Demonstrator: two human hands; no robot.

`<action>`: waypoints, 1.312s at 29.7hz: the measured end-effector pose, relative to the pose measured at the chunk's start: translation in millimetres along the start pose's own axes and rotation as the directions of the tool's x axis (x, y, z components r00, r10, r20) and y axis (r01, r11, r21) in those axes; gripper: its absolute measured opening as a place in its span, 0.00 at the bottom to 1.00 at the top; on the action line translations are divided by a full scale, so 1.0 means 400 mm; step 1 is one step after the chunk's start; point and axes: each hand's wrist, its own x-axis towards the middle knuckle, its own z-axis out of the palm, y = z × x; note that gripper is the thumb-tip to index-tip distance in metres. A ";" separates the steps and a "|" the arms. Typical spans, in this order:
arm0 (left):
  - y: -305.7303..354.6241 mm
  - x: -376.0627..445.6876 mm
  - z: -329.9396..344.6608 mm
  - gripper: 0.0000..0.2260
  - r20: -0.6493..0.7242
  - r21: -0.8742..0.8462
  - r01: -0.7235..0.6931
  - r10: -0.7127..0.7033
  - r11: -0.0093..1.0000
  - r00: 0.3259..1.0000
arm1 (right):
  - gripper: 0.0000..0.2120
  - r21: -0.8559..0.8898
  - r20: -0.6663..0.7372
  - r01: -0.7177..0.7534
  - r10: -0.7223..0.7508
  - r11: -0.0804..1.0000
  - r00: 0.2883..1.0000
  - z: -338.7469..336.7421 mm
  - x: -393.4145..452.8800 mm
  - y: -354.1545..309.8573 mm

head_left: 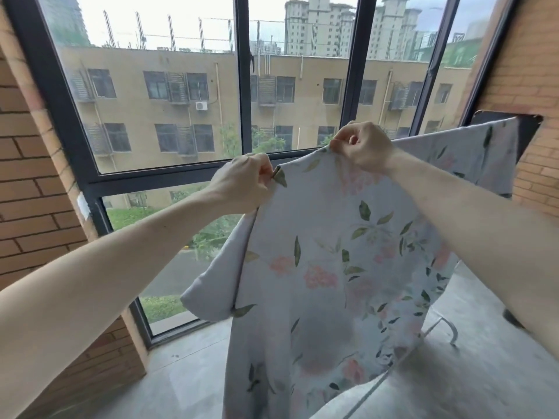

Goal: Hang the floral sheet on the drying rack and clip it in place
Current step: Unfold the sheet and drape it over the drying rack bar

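Far left: brick wall point(27, 182) beside a dark-framed window point(242, 86); outside, a tan building point(211, 95) and towers further off.

Left hand point(242, 182), arm bare, reaching up from lower left. Grip: fingers curled, thumb and fingertips pinching the top left corner of the floral sheet point(348, 267), right at a green leaf print. Corner held up in front of the lower window bar.

Below that hand the sheet's left edge folds back on itself, plain pale underside showing, hanging loose toward the grey floor point(187, 376).

Centre: the sheet hangs down between the two arms, pale blue-grey with pink flowers and green leaves, print side facing the camera. Top edge runs taut-ish and rising from left hand to right hand. Lower part drapes down out of frame at the bottom.

Right hand point(363, 146), higher than the left, arm bare, coming from lower right. Grip: fingers curled tight, pinching the sheet's top edge between thumb and fingers, fabric bunched under the knuckles.

Right of that hand the sheet continues up and across toward the right brick wall point(532, 71), its far end in front of a dark panel point(527, 131) on that wall. What holds that end up, cannot tell.

Lower right: a thin pale curved metal tube point(450, 331) shows beside the sheet, just above the floor; likely part of the rack, mostly hidden by fabric. No clip visible.
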 end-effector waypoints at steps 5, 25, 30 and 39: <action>0.009 0.086 -0.080 0.10 -0.198 -0.085 0.114 -0.129 0.990 0.972 | 0.07 0.066 -0.267 -0.042 0.058 0.997 0.962 -0.023 0.078 -0.038; -0.121 0.215 -0.012 0.12 0.245 0.064 0.538 -0.536 0.841 0.808 | 0.07 -0.332 0.433 -0.157 0.299 0.930 0.850 0.131 0.222 -0.090; -0.059 0.184 -0.016 0.10 0.272 -0.166 0.469 -0.416 0.868 0.868 | 0.10 -0.340 0.455 -0.203 0.349 0.919 0.819 0.140 0.215 -0.087; 0.158 0.149 -0.066 0.19 0.370 0.002 -0.056 0.051 0.998 0.928 | 0.07 0.102 -0.192 -0.111 0.129 0.989 0.973 0.106 0.142 -0.061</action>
